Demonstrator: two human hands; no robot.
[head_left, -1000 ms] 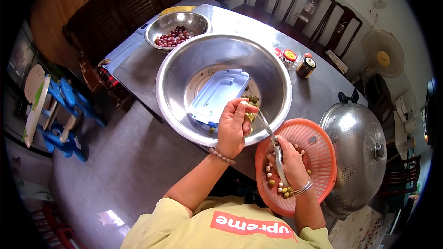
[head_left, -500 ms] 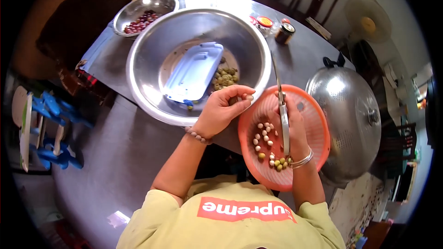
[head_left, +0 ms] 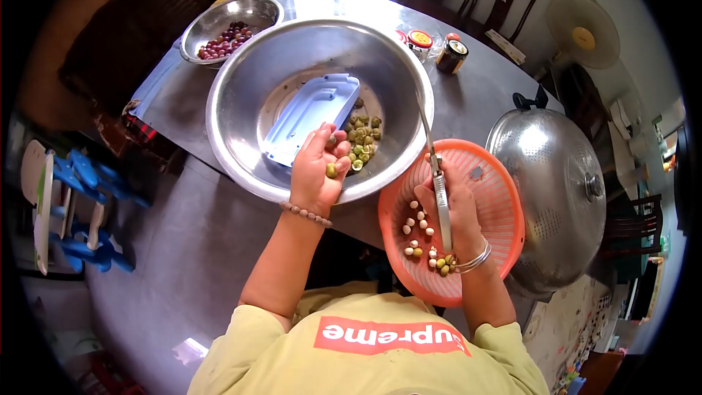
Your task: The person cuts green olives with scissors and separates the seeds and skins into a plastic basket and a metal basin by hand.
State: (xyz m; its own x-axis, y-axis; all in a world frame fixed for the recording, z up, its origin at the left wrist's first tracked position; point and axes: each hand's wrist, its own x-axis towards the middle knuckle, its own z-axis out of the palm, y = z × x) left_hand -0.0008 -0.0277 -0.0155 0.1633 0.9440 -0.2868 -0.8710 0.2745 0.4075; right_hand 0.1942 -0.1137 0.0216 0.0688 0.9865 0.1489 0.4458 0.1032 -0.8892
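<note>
My left hand [head_left: 318, 172] is palm up over the near rim of the large steel basin [head_left: 241, 102], fingers curled around small round green fruits [head_left: 331, 170]. In the basin lie more green fruits [head_left: 360, 135], some looking cut or hollow, beside a pale blue plastic tray [head_left: 311, 121]. My right hand [head_left: 458, 201] is closed on a metal tool with a long thin blade [head_left: 441, 201], its tip pointing towards the basin. Below that hand, the orange plastic basket [head_left: 504, 238] holds pale round pieces [head_left: 429, 231] and a few green-yellow fruits [head_left: 443, 264].
A steel colander [head_left: 194, 29] with red-purple fruits [head_left: 227, 40] stands at the back left. Jars [head_left: 452, 55] are behind the basin. A big perforated steel lid [head_left: 545, 183] lies right of the basket. Blue-and-white plastic stools [head_left: 91, 208] are at far left, a fan [head_left: 583, 33] at far right.
My left hand has moved left and turned palm up, away from the basket's edge. The tool in my right hand has shifted slightly left. The basin sits a little lower and further right in view.
</note>
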